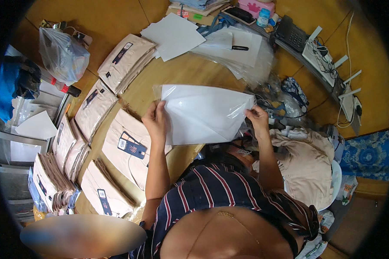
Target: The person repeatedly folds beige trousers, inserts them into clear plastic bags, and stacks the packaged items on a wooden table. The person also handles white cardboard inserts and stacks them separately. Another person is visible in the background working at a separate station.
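Between my two hands a white sheet in a clear plastic bag (207,114) is stretched out above the table. My left hand (154,118) grips its left edge, thumb on top. The bag's right edge is pinched by my right hand (257,115). Just left of my left forearm lies folded beige trousers (121,149) with a dark blue hang tag (132,148) on top. Part of the folded cloth is hidden behind my left forearm.
Several stacks of tagged beige garments (88,108) line the table's left side. White sheets (173,36) and clear plastic bags (259,64) lie at the far side. A desk phone (291,33) and a white router (320,56) stand far right; loose beige cloth (307,159) is heaped at the right.
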Demonstrator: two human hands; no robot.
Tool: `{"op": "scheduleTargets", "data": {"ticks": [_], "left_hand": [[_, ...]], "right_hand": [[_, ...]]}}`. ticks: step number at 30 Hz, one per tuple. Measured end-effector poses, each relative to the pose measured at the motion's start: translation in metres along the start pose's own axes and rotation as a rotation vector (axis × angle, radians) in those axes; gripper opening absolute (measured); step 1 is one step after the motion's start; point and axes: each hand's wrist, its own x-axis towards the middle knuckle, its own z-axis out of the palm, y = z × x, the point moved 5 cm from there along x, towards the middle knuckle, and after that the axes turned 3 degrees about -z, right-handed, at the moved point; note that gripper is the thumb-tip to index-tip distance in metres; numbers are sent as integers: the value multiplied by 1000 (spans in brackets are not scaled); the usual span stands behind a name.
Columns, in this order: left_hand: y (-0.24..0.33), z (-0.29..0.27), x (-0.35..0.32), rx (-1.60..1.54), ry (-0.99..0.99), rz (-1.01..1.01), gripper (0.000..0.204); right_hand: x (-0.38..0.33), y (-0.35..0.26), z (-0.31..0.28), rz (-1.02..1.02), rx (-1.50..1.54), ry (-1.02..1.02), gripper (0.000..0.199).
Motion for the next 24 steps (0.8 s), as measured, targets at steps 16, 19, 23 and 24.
{"op": "scheduleTargets", "data": {"ticks": [16,19,23,24], "left_hand": [[34,-166,-63,264,927,386,11],[48,-192,-86,636,1137,419,12],[59,-235,-109,525,1238,169,17],[38,-266,-117,253,1143,27,17]], "right_hand": [[84,-23,132,-166,200,-564,11],[104,-11,137,-139,288,-415,8],[162,5,123,-49,415,40,19],[187,11,120,-43,513,96,23]]}}
